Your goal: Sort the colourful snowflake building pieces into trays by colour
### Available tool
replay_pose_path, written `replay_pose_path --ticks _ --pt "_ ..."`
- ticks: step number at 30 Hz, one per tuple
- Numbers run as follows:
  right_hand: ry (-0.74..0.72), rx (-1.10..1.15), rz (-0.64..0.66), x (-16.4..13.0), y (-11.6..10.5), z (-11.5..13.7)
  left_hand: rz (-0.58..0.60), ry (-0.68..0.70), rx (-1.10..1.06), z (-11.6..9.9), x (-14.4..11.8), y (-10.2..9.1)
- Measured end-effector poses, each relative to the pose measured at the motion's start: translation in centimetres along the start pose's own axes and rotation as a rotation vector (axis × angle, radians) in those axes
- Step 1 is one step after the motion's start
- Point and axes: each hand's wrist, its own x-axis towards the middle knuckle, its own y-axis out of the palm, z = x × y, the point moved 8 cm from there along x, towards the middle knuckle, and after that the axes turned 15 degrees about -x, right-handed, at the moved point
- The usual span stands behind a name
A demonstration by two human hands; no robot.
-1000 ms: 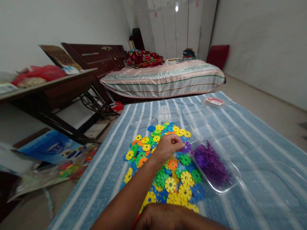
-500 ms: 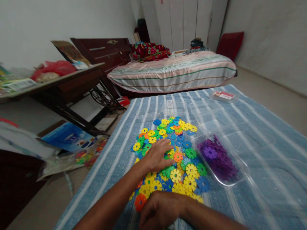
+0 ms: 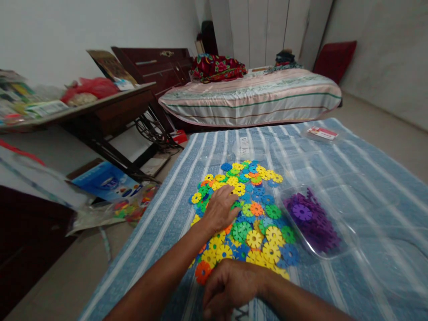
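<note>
Lower centre: right hand [image 3: 230,285] resting at near edge of pile, fingers curled, grip impossible to tell | Centre: left hand [image 3: 220,208] flat on coloured discs [image 3: 254,214], fingers spread, gripping nothing | Right of pile: clear tray [image 3: 347,243] of purple discs [image 3: 310,220] on striped blue blanket [image 3: 368,178] | Top: bed [image 3: 250,100].

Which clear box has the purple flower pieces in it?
The clear tray right of the colourful pile, full of purple pieces. The other clear containers farther back look empty, and one lid carries a red label.
</note>
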Motion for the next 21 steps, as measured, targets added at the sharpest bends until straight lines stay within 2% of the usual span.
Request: replay_pose_path --ticks 3,5,6,8,13,15,16,18,21 --pt "0.029 0.009 -0.010 0.0 0.0 -0.3 0.183 0.123 -0.118 -2.7 -1.0 1.9" --pt "0.038 0.018 -0.010 0.0 0.1 -0.4 0.279 0.147 -0.137 -3.5 -1.4 2.8" --pt "0.038 0.020 -0.010 -0.1 0.1 -0.4 0.291 0.137 -0.129 -3.4 -1.3 3.0" --pt "0.034 0.020 -0.008 -0.1 0.0 -0.4 0.256 0.108 -0.098 -2.5 -0.9 2.7" --pt "0.007 0.029 -0.006 0.1 -0.1 -0.4 0.068 0.032 -0.028 0.5 0.6 1.1" --pt "0.003 0.033 0.005 0.1 -0.1 -0.5 -0.006 0.010 -0.021 0.7 0.8 0.5" --pt "0.001 0.033 0.009 0.1 -0.1 -0.5 -0.030 0.027 -0.039 0.3 0.8 0.4" --pt "0.000 0.031 0.010 0.1 -0.1 -0.5 -0.023 0.145 -0.119 -1.8 0.7 0.7" --pt "0.011 0.013 -0.001 -0.2 -0.1 -0.5 0.126 0.376 -0.230 -6.3 -0.1 2.6"
